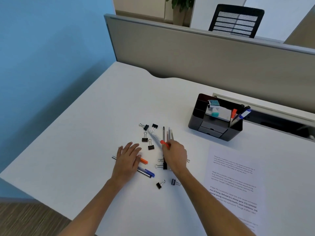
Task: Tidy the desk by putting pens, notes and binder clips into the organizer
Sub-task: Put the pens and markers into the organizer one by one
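Observation:
My right hand (175, 157) pinches the red cap end of a white marker (156, 137) that slants up-left over the desk, and it also holds several thin pens (167, 133) pointing away from me. My left hand (127, 160) lies flat with straight fingers on a blue pen (146, 172) and an orange marker (144, 161). Several black binder clips (144, 137) are scattered around both hands. The black organizer (215, 132) stands at the right rear with markers and sticky notes in it.
A printed sheet of paper (233, 181) lies at the right, in front of the organizer. A grey partition (204, 57) runs behind the desk, with a cable slot (281, 121) beside the organizer. The desk's left edge drops off to the floor.

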